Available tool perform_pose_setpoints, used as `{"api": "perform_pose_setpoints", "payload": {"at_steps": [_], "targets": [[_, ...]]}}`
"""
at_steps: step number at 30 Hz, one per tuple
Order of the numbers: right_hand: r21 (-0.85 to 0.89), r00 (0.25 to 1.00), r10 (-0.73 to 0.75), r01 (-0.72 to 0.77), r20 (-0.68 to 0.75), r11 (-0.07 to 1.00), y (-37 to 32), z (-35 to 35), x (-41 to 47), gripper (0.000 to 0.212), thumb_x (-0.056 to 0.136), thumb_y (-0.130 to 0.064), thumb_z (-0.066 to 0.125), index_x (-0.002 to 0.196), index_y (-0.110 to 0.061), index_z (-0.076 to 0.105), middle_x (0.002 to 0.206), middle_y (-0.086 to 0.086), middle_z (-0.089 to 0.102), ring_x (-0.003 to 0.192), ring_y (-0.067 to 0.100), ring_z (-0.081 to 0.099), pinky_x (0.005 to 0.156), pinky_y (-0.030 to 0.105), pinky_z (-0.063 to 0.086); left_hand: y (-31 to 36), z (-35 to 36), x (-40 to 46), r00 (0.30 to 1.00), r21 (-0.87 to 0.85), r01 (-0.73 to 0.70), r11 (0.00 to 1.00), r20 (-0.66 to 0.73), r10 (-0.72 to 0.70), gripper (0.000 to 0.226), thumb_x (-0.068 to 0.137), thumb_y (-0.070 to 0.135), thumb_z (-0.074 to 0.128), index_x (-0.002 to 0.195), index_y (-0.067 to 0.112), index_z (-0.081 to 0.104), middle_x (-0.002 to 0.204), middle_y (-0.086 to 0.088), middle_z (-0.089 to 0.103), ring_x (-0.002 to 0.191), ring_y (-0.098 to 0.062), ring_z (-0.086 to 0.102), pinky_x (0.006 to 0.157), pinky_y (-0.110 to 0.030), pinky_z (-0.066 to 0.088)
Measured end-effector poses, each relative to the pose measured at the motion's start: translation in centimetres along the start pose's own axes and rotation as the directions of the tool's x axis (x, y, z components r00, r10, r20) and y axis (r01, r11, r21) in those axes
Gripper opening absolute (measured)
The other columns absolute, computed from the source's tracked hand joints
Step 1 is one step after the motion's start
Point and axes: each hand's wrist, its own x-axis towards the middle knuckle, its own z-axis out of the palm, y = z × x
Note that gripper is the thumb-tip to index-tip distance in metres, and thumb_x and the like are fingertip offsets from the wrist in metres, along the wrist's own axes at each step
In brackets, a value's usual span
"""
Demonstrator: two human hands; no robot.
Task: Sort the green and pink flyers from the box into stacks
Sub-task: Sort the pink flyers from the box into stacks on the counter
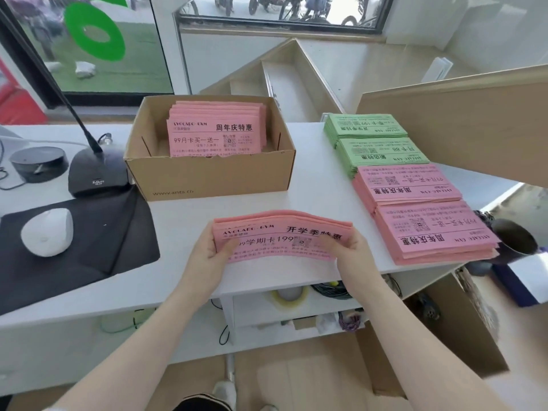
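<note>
A bundle of pink flyers (281, 234) arches just above the white counter's front edge. My left hand (207, 250) grips its left end, and my right hand (353, 250) grips its right end. Behind it stands an open cardboard box (213, 176) with more pink flyers (215, 129) inside. On the right lie two green stacks, a far green stack (366, 126) and a nearer green stack (382, 152). In front of them sit a pink stack (406, 182) and a second pink stack (433, 232) close to the counter's edge.
A black desk microphone (95, 170), a white mouse (47, 231) on a black mat (89, 253) and a round black device (38, 163) fill the left side. A dark metal cup (516, 241) stands beside the nearest pink stack. A raised wooden board (474, 120) overhangs at the right.
</note>
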Motion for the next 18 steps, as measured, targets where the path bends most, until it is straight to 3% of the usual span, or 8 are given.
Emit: {"api": "perform_pose_setpoints", "payload": {"at_steps": [4, 7, 12, 14, 16, 18], "targets": [[-0.022, 0.997, -0.055, 0.054, -0.049, 0.998, -0.8, 0.4, 0.0, 0.019, 0.084, 0.008, 0.056, 0.092, -0.009, 0.061, 0.087, 0.002, 0.068, 0.084, 0.011, 0.063, 0.075, 0.020, 0.052, 0.4, -0.3, 0.8, 0.998, -0.059, -0.054, 0.997, -0.025, 0.053, 0.024, 0.093, 0.002, 0.048, 0.105, 0.022, 0.054, 0.109, -0.003, 0.065, 0.104, -0.014, 0.061, 0.090, -0.029, 0.047], [-0.051, 0.997, 0.000, -0.004, -0.075, 0.999, 0.2, 0.9, 0.0, 0.019, 0.084, 0.002, 0.060, 0.101, -0.008, 0.064, 0.098, 0.003, 0.071, 0.093, 0.017, 0.066, 0.083, 0.028, 0.054, -0.4, -1.2, 1.5, 0.999, -0.022, 0.007, 1.000, 0.034, -0.006, 0.026, 0.091, -0.002, 0.050, 0.100, 0.021, 0.056, 0.101, 0.002, 0.067, 0.096, -0.009, 0.062, 0.085, -0.028, 0.046], [-0.058, 0.995, -0.002, -0.004, -0.103, 0.998, 0.3, 1.6, -0.3, 0.014, 0.084, 0.003, 0.061, 0.097, -0.002, 0.063, 0.092, 0.004, 0.071, 0.088, 0.014, 0.066, 0.074, 0.019, 0.051, -0.3, -2.3, 2.5, 0.998, -0.008, -0.012, 1.000, 0.060, 0.013, 0.018, 0.084, 0.012, 0.060, 0.094, 0.024, 0.053, 0.095, -0.003, 0.062, 0.092, -0.015, 0.057, 0.087, -0.034, 0.045], [-0.058, 0.995, 0.028, -0.033, -0.094, 0.998, 0.4, 1.8, -0.4, 0.016, 0.084, 0.001, 0.061, 0.099, -0.003, 0.063, 0.094, 0.002, 0.072, 0.090, 0.014, 0.066, 0.077, 0.020, 0.051, -0.6, -2.9, 3.2, 0.994, 0.042, -0.003, 0.999, 0.105, -0.002, 0.019, 0.080, 0.020, 0.057, 0.097, 0.026, 0.054, 0.096, 0.003, 0.064, 0.094, -0.014, 0.059, 0.089, -0.033, 0.045], [-0.087, 0.993, 0.075, -0.084, -0.096, 0.993, 0.5, 1.9, -0.4, 0.022, 0.084, -0.001, 0.062, 0.105, -0.005, 0.065, 0.100, 0.001, 0.072, 0.096, 0.016, 0.067, 0.083, 0.027, 0.052, -1.1, -3.4, 3.9, 0.983, 0.161, -0.006, 0.987, 0.185, -0.025, 0.023, 0.085, 0.016, 0.058, 0.104, 0.029, 0.056, 0.100, 0.015, 0.068, 0.100, -0.005, 0.061, 0.093, -0.030, 0.046], [-0.114, 0.989, 0.078, -0.092, -0.124, 0.989, -0.3, 1.6, -0.3, 0.022, 0.083, -0.002, 0.064, 0.103, -0.010, 0.066, 0.097, -0.002, 0.073, 0.095, 0.013, 0.066, 0.084, 0.032, 0.051, -1.1, -3.8, 4.3, 0.972, 0.260, -0.066, 0.963, 0.236, 0.003, 0.029, 0.091, 0.006, 0.056, 0.102, 0.033, 0.056, 0.092, 0.033, 0.066, 0.093, 0.012, 0.059, 0.086, -0.014, 0.043]]}}
